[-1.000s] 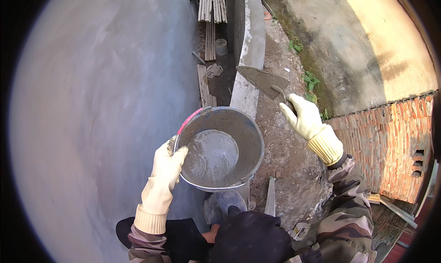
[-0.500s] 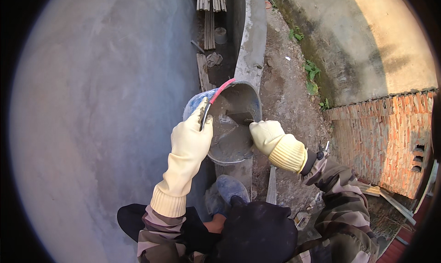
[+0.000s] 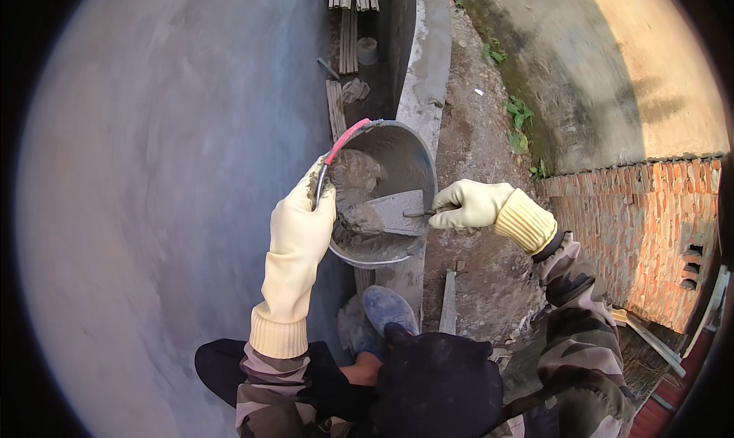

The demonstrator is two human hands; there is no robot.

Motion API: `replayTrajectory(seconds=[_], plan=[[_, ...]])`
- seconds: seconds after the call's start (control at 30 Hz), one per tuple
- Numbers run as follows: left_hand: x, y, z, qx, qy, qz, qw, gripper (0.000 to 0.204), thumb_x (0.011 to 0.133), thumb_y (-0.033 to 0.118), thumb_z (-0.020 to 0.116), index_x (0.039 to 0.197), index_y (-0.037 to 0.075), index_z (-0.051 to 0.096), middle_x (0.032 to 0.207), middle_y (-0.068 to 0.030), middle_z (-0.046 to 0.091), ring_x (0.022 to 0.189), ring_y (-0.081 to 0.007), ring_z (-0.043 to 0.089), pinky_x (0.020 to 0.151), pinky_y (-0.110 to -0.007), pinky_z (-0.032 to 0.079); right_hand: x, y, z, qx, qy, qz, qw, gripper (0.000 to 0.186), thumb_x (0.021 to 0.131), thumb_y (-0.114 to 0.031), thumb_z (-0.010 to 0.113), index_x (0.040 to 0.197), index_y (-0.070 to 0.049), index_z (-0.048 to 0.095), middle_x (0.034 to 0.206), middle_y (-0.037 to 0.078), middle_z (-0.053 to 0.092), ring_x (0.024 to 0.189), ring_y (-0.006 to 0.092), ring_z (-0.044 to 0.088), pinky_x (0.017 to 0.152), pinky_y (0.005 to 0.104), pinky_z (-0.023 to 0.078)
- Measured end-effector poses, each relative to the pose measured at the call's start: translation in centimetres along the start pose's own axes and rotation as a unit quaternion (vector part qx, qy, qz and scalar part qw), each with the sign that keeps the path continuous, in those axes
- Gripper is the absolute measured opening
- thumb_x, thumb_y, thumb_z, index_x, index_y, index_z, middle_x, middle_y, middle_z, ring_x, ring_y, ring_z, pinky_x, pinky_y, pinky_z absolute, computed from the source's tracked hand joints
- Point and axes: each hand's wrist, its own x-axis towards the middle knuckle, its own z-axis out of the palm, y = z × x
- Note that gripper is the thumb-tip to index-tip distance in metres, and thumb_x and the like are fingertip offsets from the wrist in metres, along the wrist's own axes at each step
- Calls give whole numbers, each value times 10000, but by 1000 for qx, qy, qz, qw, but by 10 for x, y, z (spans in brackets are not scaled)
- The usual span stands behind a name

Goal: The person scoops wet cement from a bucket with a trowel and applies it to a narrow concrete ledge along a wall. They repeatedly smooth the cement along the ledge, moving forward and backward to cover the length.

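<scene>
1. Bucket is mid-view, mouth facing us, pink-sleeved handle along its 9-to-11 o'clock rim.
2. In it we've got wet grey mortar, plus trowel at approx. 5 o'clock, mortar on its tip.
3. Our L hand: 9 o'clock, grip clamped on bucket's handle.
4. Our R hand: 3 o'clock, grip clamped on trowel.
5. Shoe at 6, brickwork approx. 3–4, beyond R hand.

The trowel blade looks like dull metal, the mortar moist and lumpy, the bucket matt inside, the brick wall at right rough.
</scene>
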Motion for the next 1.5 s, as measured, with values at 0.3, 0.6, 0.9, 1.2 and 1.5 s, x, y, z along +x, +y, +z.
replayTrajectory(seconds=[0.3,0.6,0.9,1.2,1.5], plan=[[-15,-24,-7,-66,42,-33,996,455,1074,72,671,1526,23,658,1052,36,739,845,-27,590,790,-222,524,-61,26,14,215,91,43,971,376,1103,-376,696,1201,-21,772,773,33,695,623,104,631,584,273,517],[-29,-28,-19,-123,69,-105,984,427,1100,34,624,1526,-5,633,1106,13,745,819,-29,595,721,-219,501,-8,48,61,388,447,-34,805,259,1106,-216,644,1233,0,712,867,31,706,695,98,629,617,280,525],[-33,-20,-21,-73,78,-141,984,411,1099,74,631,1508,58,662,873,68,669,591,-10,459,481,-231,375,85,71,41,177,628,90,753,474,1008,-424,733,1264,-26,712,1117,241,803,1094,423,769,1000,477,581],[-30,-40,-15,-48,73,-92,992,417,1094,21,625,1511,14,645,997,39,711,687,-1,522,590,-200,413,45,91,-60,-185,430,120,875,388,1082,-410,626,1200,-54,727,1064,252,782,1024,468,750,919,537,586],[-33,-48,-8,-74,97,-124,985,395,1086,89,660,1478,46,663,810,27,663,480,-43,442,406,-257,326,27,98,-48,58,252,173,950,550,1120,-476,586,1439,-35,663,1014,129,749,732,231,717,639,412,575]])
